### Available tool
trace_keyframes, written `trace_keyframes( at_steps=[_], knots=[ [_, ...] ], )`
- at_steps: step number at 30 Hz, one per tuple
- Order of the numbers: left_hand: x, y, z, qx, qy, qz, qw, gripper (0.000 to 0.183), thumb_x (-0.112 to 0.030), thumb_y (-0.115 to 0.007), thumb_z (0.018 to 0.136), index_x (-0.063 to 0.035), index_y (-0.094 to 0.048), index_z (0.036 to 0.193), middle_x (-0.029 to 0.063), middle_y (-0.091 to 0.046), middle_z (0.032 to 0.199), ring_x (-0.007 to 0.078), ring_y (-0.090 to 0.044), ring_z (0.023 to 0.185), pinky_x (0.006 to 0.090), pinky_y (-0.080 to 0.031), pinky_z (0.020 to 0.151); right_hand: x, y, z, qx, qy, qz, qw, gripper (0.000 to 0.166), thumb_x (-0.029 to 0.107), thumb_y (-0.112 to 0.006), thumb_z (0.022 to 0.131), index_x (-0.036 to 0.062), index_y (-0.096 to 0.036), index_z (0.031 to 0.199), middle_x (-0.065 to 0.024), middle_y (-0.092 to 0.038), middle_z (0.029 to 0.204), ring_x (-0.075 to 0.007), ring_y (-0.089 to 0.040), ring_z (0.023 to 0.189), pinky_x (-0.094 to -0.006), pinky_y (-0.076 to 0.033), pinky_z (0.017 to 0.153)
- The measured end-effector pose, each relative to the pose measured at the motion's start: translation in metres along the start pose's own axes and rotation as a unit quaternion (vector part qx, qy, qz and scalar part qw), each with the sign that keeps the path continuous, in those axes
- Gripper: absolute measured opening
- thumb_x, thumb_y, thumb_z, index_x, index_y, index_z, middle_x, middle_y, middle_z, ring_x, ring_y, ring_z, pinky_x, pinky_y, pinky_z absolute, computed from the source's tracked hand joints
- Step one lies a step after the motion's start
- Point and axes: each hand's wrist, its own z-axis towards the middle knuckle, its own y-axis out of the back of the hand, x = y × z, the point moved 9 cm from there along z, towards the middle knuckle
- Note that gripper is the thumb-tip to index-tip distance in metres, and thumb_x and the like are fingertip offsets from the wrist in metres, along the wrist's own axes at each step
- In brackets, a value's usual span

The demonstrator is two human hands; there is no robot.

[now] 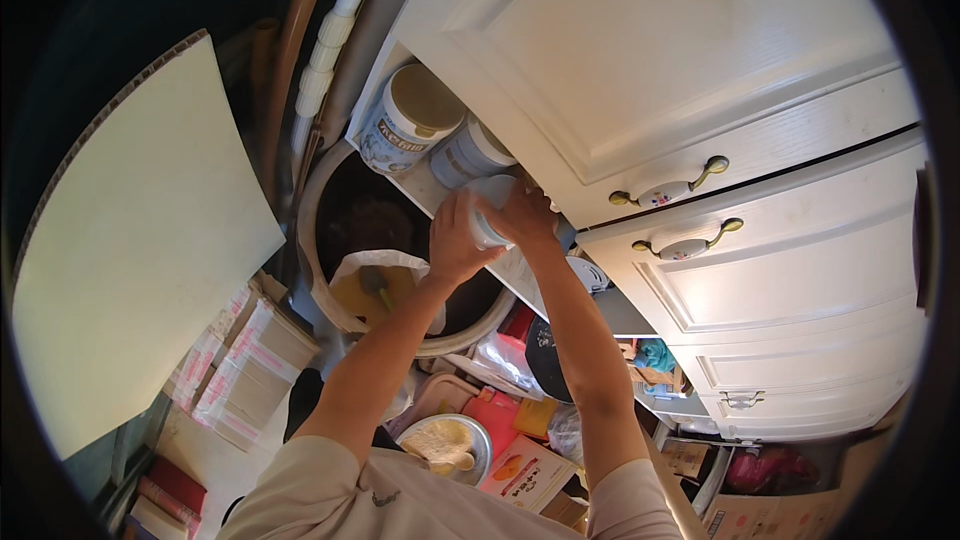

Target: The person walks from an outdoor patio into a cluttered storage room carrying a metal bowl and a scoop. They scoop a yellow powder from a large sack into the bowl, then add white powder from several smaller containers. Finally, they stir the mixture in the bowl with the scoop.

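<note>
Both of my hands are around a whitish plastic tub at the edge of the cabinet shelf. My left hand grips its near left side. On its right side is my right hand, partly covering it. Two labelled cans, a larger one with a tan lid and a second can, stand on the shelf just beyond the tub. Below and left is a large round vat with a dark interior. Inside the vat sits a white bag with yellowish contents and a green-handled utensil.
White cabinet doors with ornate handles rise at the right. A pale panel leans at the left, above taped cardboard boxes. Near my body, a metal bowl holds yellow meal and a scoop. White pipes run behind the vat.
</note>
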Motion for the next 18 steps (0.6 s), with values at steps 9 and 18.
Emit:
trace_keyframes(
  at_steps=[9,18],
  knots=[
    [-0.002,-0.006,0.0,0.022,0.035,-0.007,0.999,0.111,-0.039,-0.085,0.054,-0.0053,-0.029,0.144,0.0224,-0.038,0.14,0.0425,-0.038,0.127,0.0502,-0.033,0.106,0.011,0.004,-0.01,0.065,0.284,-0.031,0.956,0.1,0.057,-0.074,0.062,0.0052,-0.039,0.14,-0.0246,-0.037,0.143,-0.0398,-0.039,0.132,-0.0492,-0.042,0.1],
    [0.006,-0.008,0.0,0.045,0.05,0.019,0.998,0.114,-0.04,-0.086,0.055,-0.0025,-0.025,0.144,0.0242,-0.033,0.143,0.0414,-0.033,0.132,0.0475,-0.031,0.11,0.012,-0.003,-0.002,0.124,0.151,0.032,0.98,0.1,0.05,-0.078,0.059,0.0065,-0.039,0.14,-0.0213,-0.038,0.144,-0.0395,-0.039,0.132,-0.0462,-0.041,0.102]
  ],
)
